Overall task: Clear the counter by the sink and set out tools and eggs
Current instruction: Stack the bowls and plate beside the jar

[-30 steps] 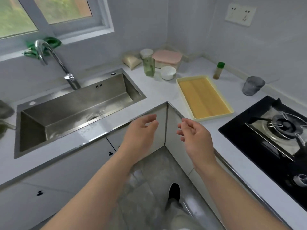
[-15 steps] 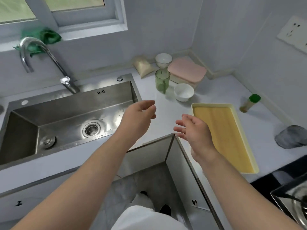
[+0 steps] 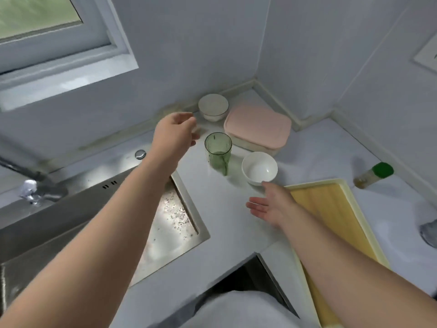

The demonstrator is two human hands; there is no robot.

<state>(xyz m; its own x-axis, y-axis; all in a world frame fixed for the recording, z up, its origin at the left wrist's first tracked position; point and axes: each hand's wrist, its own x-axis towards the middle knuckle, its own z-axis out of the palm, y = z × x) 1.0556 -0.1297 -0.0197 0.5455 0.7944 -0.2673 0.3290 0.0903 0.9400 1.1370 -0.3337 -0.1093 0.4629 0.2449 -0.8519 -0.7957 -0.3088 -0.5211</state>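
Green ribbed see-through cup (image 3: 218, 150) stands upright (white bowl (image 3: 259, 168) beside it); left hand (image 3: 175, 132) loosely curled, right hand (image 3: 270, 204) flat, both empty.

A home kitchen: steel sink (image 3: 165, 209), tiled walls, white bowl (image 3: 259, 168).

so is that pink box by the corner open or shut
Shut: the pink lid lies flat across the whole top of the clear box, with no gap showing.
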